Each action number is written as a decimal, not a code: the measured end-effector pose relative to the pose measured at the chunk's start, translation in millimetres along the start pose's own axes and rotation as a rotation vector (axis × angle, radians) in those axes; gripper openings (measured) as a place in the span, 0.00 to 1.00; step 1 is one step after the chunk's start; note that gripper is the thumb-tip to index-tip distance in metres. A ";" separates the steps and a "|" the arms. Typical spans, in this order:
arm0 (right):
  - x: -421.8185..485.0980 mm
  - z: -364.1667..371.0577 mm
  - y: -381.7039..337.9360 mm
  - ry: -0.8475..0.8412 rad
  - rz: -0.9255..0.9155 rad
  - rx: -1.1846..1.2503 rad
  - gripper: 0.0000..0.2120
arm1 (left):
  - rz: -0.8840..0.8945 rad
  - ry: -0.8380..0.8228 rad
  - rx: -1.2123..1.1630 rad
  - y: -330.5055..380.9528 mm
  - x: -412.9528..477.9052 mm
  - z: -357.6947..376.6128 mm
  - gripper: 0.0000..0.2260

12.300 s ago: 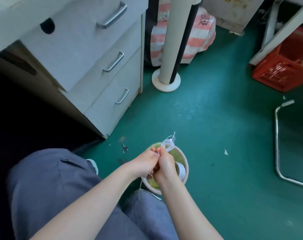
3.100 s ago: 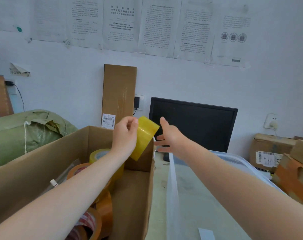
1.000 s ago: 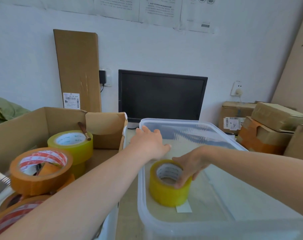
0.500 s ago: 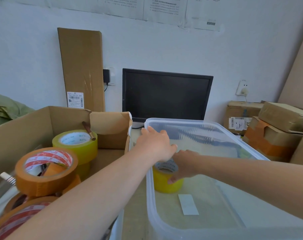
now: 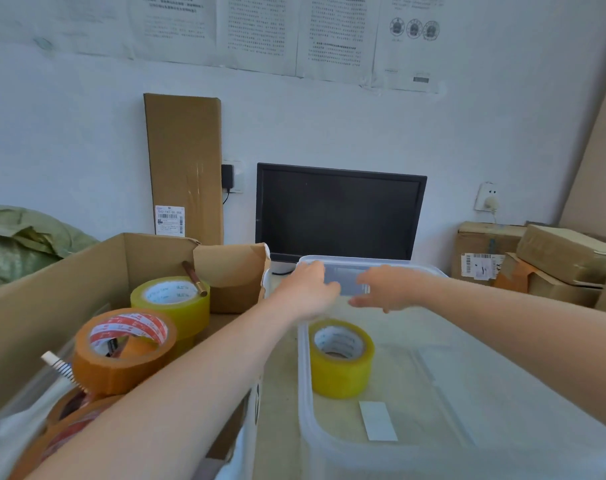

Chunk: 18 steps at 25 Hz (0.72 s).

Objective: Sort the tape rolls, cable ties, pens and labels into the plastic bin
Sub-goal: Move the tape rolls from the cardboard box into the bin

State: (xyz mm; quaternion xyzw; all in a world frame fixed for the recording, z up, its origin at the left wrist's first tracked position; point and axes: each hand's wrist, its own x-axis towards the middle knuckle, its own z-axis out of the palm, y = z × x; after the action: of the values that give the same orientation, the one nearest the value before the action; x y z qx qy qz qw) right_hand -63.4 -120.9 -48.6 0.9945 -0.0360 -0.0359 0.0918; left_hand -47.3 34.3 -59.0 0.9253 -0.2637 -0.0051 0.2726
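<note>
Both forearms stretch forward from the lower edge of the view and meet over the far end of the clear plastic bin [image 5: 302, 382]. The left hand [image 5: 308, 292] comes in from the left, back upward. Its fingers are extended and loosely together toward the bin's far left corner and hold nothing; motion blur hides whether they touch the rim. The right hand [image 5: 388, 289] reaches in from the right at about the same height, just beside the left. Its fingers are spread and relaxed, pointing left and slightly down, and are also empty. Below and nearer than both hands, a yellow tape roll [image 5: 341, 358] lies flat on the bin floor against the left wall, hole upward, apart from either hand. A small white label [image 5: 377, 420] lies flat on the floor just in front of it. Left of the bin, under the left forearm, stands an open cardboard box [image 5: 52, 289]. In it are another yellow roll [image 5: 171, 303] with a brown pen [image 5: 194, 278] lying across its top, and an orange-brown roll [image 5: 125, 348] nearer the camera. A dark monitor [image 5: 339, 213] stands behind the bin against the wall.
</note>
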 end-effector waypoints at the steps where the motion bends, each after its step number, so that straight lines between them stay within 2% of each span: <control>1: -3.0 -10.9 -1.0 0.034 -0.010 0.027 0.26 | 0.011 0.005 -0.021 -2.1 -1.4 -11.5 0.14; 3: -3.6 -25.9 -7.9 0.104 -0.025 0.097 0.25 | 0.013 0.008 0.027 -11.4 -7.2 -38.5 0.09; 6: 1.2 -40.5 -31.6 0.177 -0.076 0.167 0.23 | -0.037 -0.030 0.166 -41.5 -20.0 -82.4 0.13; 10: 10.9 -59.5 -88.7 0.225 -0.250 0.206 0.21 | -0.171 -0.026 0.333 -99.2 -36.4 -122.7 0.15; 14: 31.4 -61.5 -155.7 0.185 -0.435 0.176 0.20 | -0.288 -0.147 0.466 -142.9 -34.2 -116.4 0.19; 18: 65.7 -39.9 -186.2 0.120 -0.526 0.037 0.21 | -0.347 -0.192 0.415 -169.8 -14.8 -94.5 0.20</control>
State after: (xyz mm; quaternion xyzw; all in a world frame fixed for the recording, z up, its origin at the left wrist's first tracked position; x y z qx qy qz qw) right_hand 17.2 63.7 -48.3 0.9715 0.2283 0.0011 0.0629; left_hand 36.8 209.9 -66.6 0.9879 -0.1214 -0.0853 0.0460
